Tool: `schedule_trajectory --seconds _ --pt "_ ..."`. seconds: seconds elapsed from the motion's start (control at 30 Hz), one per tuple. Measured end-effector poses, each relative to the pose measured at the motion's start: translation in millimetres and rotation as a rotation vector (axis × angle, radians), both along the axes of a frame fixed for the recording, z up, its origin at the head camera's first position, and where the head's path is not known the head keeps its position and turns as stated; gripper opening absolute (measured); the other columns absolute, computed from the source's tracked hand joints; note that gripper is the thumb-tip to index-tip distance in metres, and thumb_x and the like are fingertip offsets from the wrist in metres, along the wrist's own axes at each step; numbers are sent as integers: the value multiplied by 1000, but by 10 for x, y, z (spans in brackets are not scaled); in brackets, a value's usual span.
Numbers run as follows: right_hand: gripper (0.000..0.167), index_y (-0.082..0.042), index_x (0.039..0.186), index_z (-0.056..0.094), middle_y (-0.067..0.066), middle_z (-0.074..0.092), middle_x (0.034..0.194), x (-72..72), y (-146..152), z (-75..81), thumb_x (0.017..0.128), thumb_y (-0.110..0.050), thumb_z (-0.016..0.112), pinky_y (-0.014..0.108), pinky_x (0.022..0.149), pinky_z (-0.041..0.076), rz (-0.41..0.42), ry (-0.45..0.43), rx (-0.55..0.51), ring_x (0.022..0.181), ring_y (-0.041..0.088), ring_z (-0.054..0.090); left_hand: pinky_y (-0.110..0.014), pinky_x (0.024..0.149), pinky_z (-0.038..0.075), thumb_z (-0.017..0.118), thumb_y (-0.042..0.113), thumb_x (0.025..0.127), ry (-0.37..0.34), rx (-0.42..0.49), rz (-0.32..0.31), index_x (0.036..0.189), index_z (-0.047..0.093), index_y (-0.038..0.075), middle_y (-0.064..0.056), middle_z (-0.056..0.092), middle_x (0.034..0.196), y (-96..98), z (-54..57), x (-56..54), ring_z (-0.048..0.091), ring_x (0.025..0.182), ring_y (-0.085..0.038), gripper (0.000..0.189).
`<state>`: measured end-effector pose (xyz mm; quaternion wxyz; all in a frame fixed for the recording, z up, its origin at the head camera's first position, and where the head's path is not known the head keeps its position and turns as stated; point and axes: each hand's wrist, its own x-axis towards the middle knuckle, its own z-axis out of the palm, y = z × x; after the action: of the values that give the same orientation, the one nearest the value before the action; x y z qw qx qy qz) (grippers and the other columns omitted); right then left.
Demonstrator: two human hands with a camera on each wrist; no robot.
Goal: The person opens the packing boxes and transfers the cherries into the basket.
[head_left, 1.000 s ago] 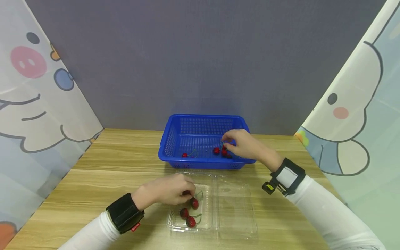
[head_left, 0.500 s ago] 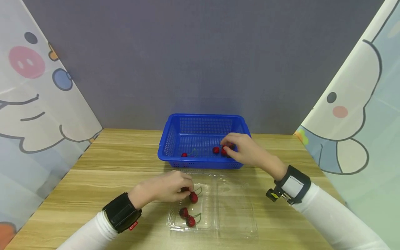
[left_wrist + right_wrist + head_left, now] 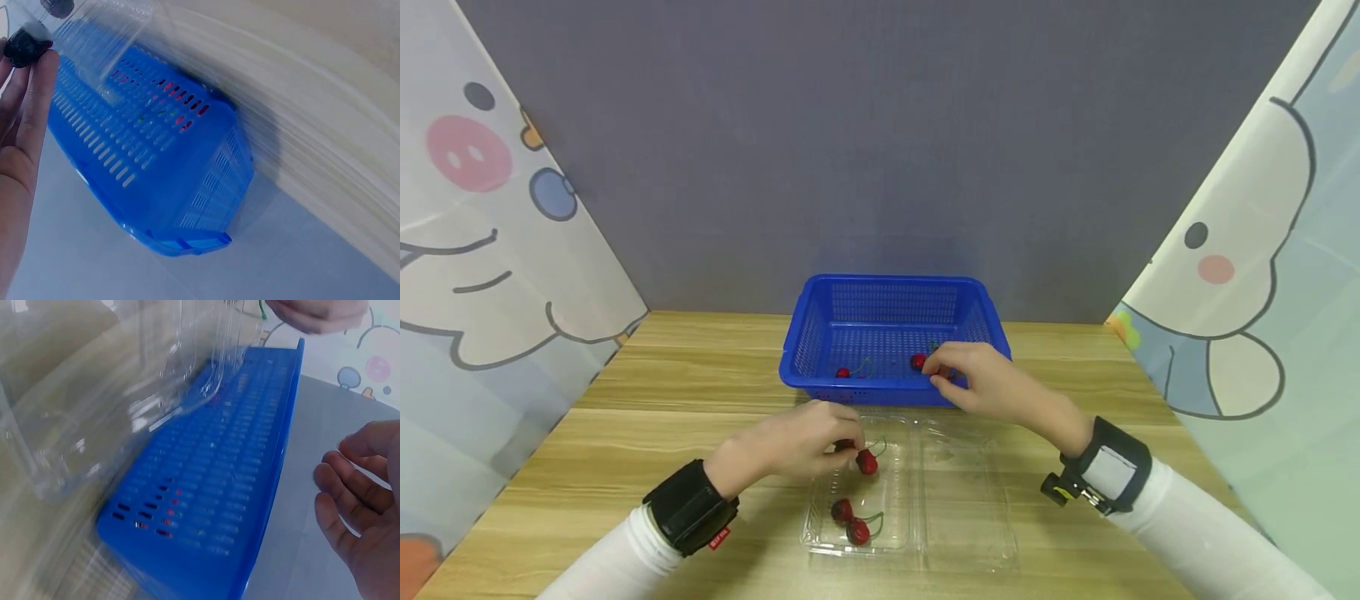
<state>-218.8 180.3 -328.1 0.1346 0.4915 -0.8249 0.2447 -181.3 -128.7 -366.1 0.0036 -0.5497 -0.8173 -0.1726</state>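
My left hand [image 3: 808,437] pinches a dark red cherry [image 3: 26,45] over the clear plastic clamshell box [image 3: 917,500]. A second cherry [image 3: 867,462] with a green stem hangs just beyond its fingertips. Below, two more cherries [image 3: 858,532] lie in the left half of the box. My right hand [image 3: 985,379] is above the front right of the blue basket [image 3: 808,383], fingers loosely bent; the right wrist view shows nothing between them. Close to its fingertips, a red cherry [image 3: 918,362] lies in the basket; others there are mostly hidden by the hand.
Another cherry [image 3: 843,372] with a stem lies at the basket's left front. The box's transparent lid [image 3: 966,508] lies flat to the right, on the wooden table [image 3: 700,367]. A grey panel [image 3: 880,150] stands behind, with cartoon-printed sheets on both sides.
My left hand has shifted slightly up and away, and the stemmed cherry has moved with it. My right hand has come nearer, towards the basket's front rim, now covering several cherries seen before.
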Motion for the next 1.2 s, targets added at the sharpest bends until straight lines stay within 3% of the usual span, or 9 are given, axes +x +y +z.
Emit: schedule_trajectory --seconds 0.23,0.5,0.63,0.83,1.2 --pt "12 -9 101 72 -3 70 96 80 -46 -95 92 -2 73 33 75 58 57 -26 20 87 8 65 -11 69 48 71 1 90 50 54 -24 92 72 7 6 62 87 -16 44 -20 58 77 -4 6" --pt "13 -9 101 72 0 71 96 126 -63 -204 92 1 71 31 68 58 145 -77 17 83 5 63 -11 70 49 72 2 90 85 99 -13 92 73 6 6 64 88 -27 65 -29 58 78 -4 5" --pt "13 -9 103 72 1 71 98 160 -85 -259 94 -1 69 33 73 60 178 -119 61 89 6 64 -13 71 50 72 1 90 107 143 -30 93 73 6 4 65 90 -35 97 -41 59 79 -4 6" --pt "10 -8 105 72 -1 71 100 224 -159 -335 97 -5 67 29 78 59 181 -168 110 92 5 65 -15 70 51 73 0 89 105 167 -38 93 73 5 3 66 90 -56 169 -70 60 78 -6 7" --pt "10 -7 105 73 -4 70 100 263 -357 -413 98 -8 67 22 85 53 202 -173 150 95 7 64 -14 65 49 73 1 89 133 188 -11 92 72 8 5 63 89 -93 329 -104 58 75 -5 8"
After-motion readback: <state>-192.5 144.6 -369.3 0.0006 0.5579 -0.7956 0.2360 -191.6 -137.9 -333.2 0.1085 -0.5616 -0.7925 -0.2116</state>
